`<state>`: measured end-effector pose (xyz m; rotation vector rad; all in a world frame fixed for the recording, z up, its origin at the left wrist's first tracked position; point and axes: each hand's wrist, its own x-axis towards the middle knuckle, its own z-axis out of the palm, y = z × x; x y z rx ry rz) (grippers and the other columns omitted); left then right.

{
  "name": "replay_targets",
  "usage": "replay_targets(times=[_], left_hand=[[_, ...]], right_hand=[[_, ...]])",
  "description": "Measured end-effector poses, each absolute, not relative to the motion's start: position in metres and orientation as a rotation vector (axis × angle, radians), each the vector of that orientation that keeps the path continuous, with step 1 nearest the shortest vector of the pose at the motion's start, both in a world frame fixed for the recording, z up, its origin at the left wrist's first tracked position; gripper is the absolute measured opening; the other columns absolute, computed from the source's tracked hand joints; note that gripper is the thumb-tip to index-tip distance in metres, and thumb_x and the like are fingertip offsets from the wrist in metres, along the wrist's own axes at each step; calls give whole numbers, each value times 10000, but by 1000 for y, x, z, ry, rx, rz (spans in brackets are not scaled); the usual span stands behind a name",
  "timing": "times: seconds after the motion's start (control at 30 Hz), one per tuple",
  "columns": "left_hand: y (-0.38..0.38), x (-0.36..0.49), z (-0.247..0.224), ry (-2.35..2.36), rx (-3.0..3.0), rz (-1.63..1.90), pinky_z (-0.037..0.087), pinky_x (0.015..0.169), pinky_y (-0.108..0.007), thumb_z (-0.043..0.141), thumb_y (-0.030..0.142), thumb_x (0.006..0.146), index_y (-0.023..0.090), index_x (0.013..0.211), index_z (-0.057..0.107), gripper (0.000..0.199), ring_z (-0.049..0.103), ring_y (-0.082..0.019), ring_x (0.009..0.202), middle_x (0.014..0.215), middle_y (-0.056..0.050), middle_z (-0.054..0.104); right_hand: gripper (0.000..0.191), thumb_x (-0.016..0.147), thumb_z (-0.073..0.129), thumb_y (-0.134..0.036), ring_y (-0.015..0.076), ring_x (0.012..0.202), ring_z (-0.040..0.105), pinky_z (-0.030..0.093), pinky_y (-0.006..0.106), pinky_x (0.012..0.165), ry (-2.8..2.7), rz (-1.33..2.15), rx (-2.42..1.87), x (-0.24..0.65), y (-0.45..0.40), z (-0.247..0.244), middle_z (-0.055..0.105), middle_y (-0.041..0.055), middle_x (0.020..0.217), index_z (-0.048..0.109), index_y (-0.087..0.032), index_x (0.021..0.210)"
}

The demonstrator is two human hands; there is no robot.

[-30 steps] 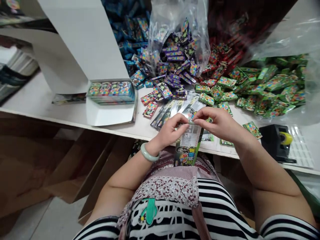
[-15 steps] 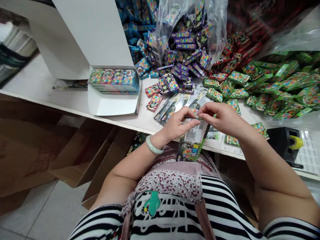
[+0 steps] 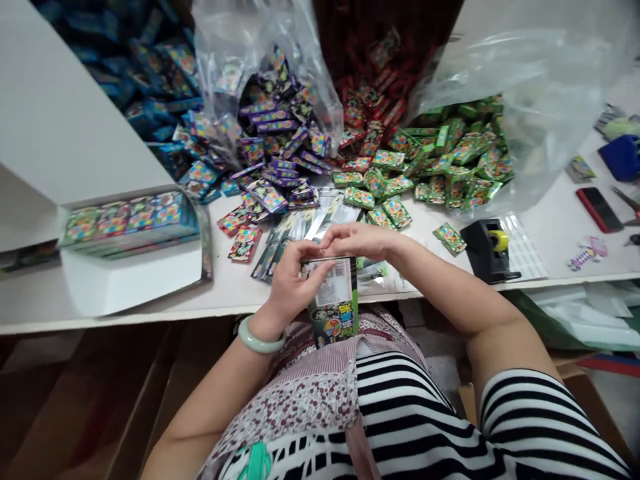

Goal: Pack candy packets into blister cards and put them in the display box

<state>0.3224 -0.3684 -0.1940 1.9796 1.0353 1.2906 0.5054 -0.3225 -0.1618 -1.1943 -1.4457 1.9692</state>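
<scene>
A dark printed packet with a white label and barcode hangs upright at the table's front edge, its lower end against the apron. My left hand, with a pale green bangle at the wrist, grips the packet's top left, thumb across its front. My right hand is bent over the packet's top edge, its fingertips meeting those of my left hand. Whether the right fingers pinch the packet's edge is hidden. More flat dark packets lie on the table just behind my hands.
An open white box holding rows of small boxes stands at left. Blue, purple, red and green small boxes are heaped behind, partly in plastic bags. A black tape dispenser and a red phone-like object are at right.
The view has swung to the right, showing more of the table's right side. My right hand has flattened over the packet's top, and the packet hangs straighter.
</scene>
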Motion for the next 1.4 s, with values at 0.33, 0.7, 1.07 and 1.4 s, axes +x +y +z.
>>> replay_targets(times=[0.33,0.7,1.07,1.4], left_hand=[[-336,271,-192,1293,1473,1265,523,662,-258,690,333,862,232,1023,692,190,656,-141,813,926,0,720],[-344,232,-263,1462,1213,1312,577,826,-353,737,396,744,221,1226,510,561,666,-213,1011,1122,-87,661],[-339,263,-221,1206,2423,299,161,1221,-642,782,474,763,226,1526,303,934,187,-411,1522,1613,-176,299],[-339,222,-218,1340,2386,638,421,1121,-545,843,533,655,198,1520,322,1064,482,-363,1266,1332,-156,444]], right_hand=[[189,837,651,-283,174,909,646,507,324,839,-1523,973,-1536,590,-323,-196,717,66,999,655,-186,999],[315,665,769,-369,187,736,618,500,345,737,-1401,746,-1987,666,-295,-240,658,21,753,648,-166,872],[391,649,766,-478,123,647,575,500,278,620,-1407,1353,-1345,583,-316,-210,645,-28,751,620,-208,893],[201,751,662,-331,216,1023,637,495,389,938,-1737,902,-1260,550,-308,-228,697,61,1035,647,-215,915]])
